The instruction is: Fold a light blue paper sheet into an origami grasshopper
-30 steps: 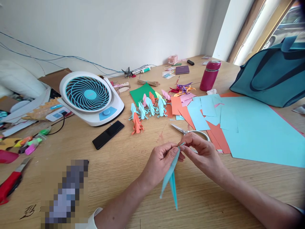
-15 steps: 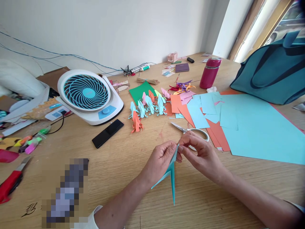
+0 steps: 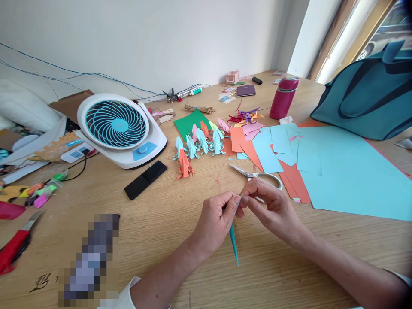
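Observation:
A folded teal paper piece (image 3: pixel 234 245) is pinched in my left hand (image 3: pixel 215 221), one thin pointed leg of it sticking down below the fingers. Most of the paper is hidden behind that hand. My right hand (image 3: pixel 268 210) meets it fingertip to fingertip, pinching a tiny end of the paper at the top. Just behind my right hand lie white-handled scissors (image 3: pixel 246 172), partly covered by it. Farther back stand several folded light-blue paper figures (image 3: pixel 202 142), with an orange paper figure (image 3: pixel 184 165) in front of them.
A white fan (image 3: pixel 120 126) and a black phone (image 3: pixel 146 180) are on the left, red-handled scissors (image 3: pixel 14 246) at the far left edge. Blue and orange paper sheets (image 3: pixel 350 171) cover the right side. Behind them stand a magenta flask (image 3: pixel 283 98) and a teal bag (image 3: pixel 363 92).
My left hand has turned and closed more around the paper, so less of it shows. Its side point has gone from sight, and the lower leg has swung slightly right.

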A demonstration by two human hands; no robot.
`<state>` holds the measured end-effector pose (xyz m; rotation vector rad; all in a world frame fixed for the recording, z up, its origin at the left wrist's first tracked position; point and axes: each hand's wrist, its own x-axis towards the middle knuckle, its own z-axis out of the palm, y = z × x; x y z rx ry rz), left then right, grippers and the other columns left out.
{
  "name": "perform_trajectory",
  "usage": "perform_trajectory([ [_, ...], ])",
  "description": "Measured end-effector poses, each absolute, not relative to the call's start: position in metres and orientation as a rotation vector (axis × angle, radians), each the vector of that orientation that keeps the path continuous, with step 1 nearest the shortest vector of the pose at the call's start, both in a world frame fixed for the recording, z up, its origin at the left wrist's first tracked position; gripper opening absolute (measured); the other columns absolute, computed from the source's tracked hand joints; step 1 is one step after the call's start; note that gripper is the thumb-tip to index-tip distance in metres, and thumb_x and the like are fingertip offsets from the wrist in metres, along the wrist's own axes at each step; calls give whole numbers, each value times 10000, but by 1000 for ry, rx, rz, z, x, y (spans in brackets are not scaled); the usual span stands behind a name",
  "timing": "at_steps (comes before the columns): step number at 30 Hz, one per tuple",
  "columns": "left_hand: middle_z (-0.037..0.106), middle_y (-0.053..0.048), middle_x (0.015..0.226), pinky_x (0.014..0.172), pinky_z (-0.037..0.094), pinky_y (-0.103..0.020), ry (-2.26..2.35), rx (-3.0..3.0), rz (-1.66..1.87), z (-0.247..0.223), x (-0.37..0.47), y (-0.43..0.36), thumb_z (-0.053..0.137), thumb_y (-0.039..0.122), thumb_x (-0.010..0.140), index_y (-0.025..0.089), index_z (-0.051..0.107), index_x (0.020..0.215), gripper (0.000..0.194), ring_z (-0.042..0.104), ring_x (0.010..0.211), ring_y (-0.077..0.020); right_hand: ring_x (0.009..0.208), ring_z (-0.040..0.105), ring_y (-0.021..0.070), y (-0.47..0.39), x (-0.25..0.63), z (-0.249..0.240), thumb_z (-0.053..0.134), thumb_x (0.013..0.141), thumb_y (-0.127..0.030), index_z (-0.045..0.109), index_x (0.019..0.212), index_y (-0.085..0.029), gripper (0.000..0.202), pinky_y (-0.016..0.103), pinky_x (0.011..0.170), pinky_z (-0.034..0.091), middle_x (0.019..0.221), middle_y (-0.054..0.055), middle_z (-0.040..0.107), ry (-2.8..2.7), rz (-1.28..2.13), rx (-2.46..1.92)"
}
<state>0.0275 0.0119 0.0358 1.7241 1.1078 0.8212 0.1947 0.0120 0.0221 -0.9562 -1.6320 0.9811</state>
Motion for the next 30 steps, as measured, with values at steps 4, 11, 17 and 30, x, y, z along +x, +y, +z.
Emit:
perform_trajectory([
  [4,569,19,658,592,354,-206,1147,1735,845,37,29,10,436,341,1007,158,571,699,383,484,601,-92,694,545,154,12,194,21,563,961,-272,611,757,-212,218,310,645,426,719,8,603,-1637,957,-951],
  [11,578,12,653,609,373,-205,1195,1754,878,36,31,9,442,336,999,160,571,694,376,511,618,-101,695,527,160,12,194,19,575,954,-271,619,751,-222,213,310,637,417,726,11,595,-1658,866,-979],
  [17,617,-4,693,625,392,-205,1157,1743,873,37,30,10,444,324,994,159,581,702,362,536,644,-111,701,536,174,13,194,19,571,956,-292,630,751,-229,223,328,657,437,705,15,608,-1649,875,-979],
  [30,622,1,708,648,386,-202,1227,1885,906,31,29,9,449,276,999,164,580,729,320,544,650,-102,721,533,161,12,193,20,606,942,-288,625,763,-223,191,312,675,430,739,10,596,-1636,896,-989],
])
